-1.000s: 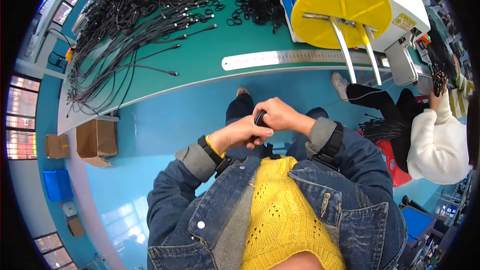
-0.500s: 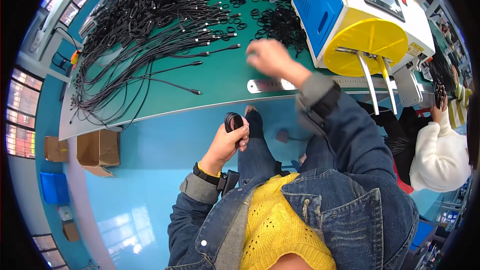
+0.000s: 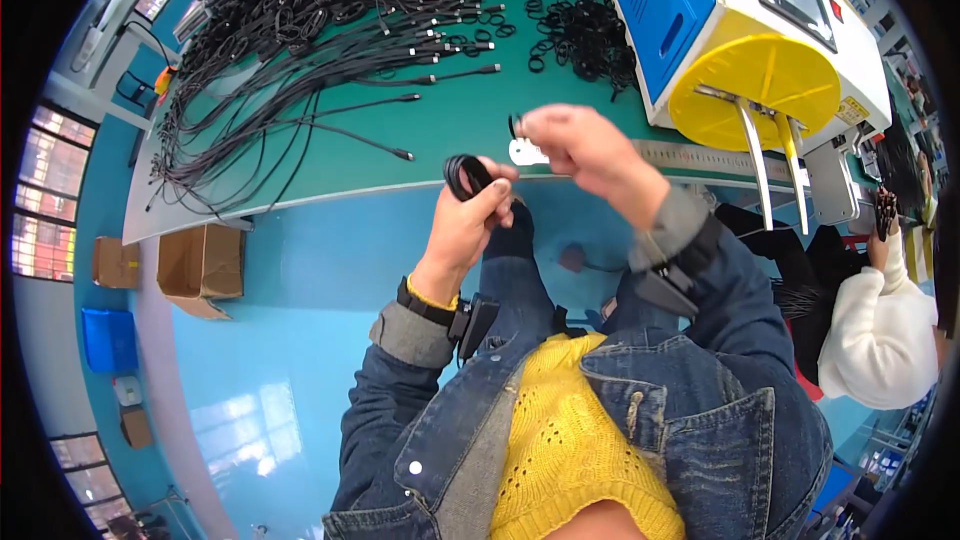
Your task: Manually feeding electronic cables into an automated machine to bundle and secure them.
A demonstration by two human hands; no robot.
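Observation:
My left hand is closed round a small coil of black cable, held up just off the table's front edge. Most of the coil stands out above the thumb and fingers. My right hand is pinched on a small black band, which pokes out from its fingertips a short way to the right of the coil. Beyond it, a heap of similar black bands lies on the green table. Loose black cables with metal plug ends spread over the table's left side.
A blue and white machine with a yellow disc and prongs stands at the right. A steel ruler lies along the front edge. Cardboard boxes sit on the floor at left. Another person in white works at far right.
My right hand has come back from beside the band heap towards the left hand, a band now showing at its fingertips. The left hand still holds the coil, slightly higher.

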